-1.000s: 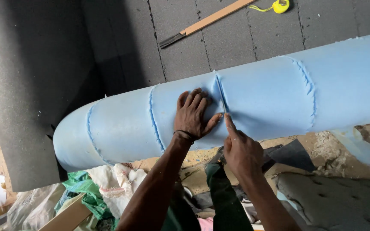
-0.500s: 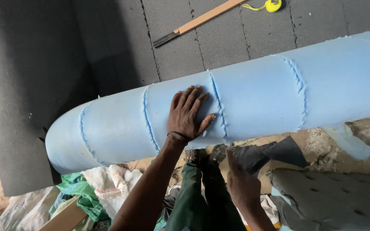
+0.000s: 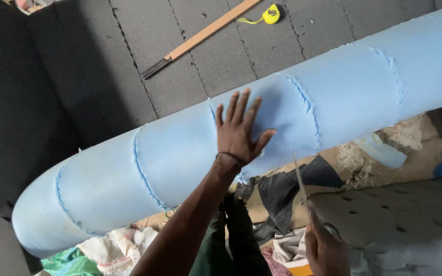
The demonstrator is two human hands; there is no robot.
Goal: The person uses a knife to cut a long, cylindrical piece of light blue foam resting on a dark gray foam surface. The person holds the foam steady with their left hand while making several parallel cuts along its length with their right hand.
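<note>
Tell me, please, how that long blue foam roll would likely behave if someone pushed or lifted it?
The blue foam roll is probably soft: it dimples slightly under the flat left hand. Its rounded form suggests it could roll across the dark grey foam sheet. Being foam, it is likely light for its size, though its length may let it sag when lifted.

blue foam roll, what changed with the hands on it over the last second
The right hand has pulled back off the blue foam roll toward the body, taking the thin blade away from the cut line. The left hand stays pressed flat on the foam, fingers spread.
</note>
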